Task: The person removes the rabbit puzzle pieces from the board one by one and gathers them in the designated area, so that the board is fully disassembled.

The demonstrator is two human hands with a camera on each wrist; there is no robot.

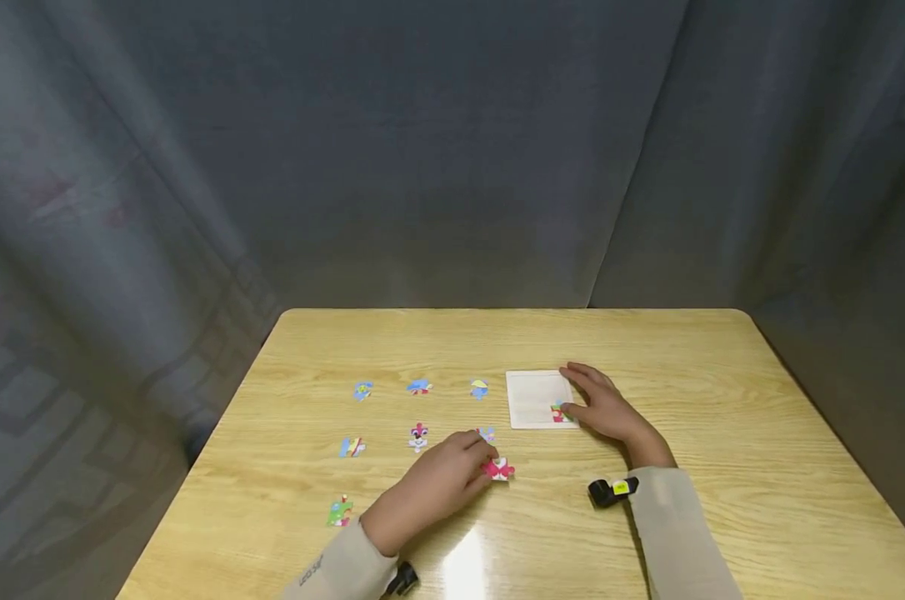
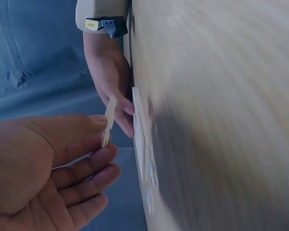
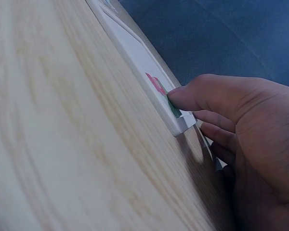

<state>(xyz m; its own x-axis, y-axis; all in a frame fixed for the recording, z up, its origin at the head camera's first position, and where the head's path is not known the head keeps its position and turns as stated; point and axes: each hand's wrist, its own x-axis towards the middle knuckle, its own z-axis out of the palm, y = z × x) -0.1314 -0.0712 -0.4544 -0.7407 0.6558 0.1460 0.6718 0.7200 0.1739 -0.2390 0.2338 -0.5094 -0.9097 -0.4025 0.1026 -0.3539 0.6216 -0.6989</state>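
Note:
Between thumb and fingertips, my left hand [image 1: 448, 475] pinches a pink-and-white jigsaw piece [image 1: 500, 469]. The left wrist view shows that held piece [image 2: 109, 118] nearly edge-on, raised off the table. My right hand [image 1: 608, 411] lies at the right side of a white square puzzle tray [image 1: 531, 400], fingers reaching along its edge. Its thumb presses on a red-and-green jigsaw piece [image 3: 156, 84] in the tray's near right corner, covering part of it. Just beyond my left fingertips lies a blue-and-pink piece [image 1: 486, 434], partly hidden by the hand.
Several loose pieces lie spread left of the tray: a blue one with yellow [image 1: 479, 388], a blue one with red [image 1: 419, 387], a face piece [image 1: 418, 437] and a green one [image 1: 340, 511] among them. A grey curtain [image 1: 437, 167] hangs behind the wooden table [image 1: 782, 500].

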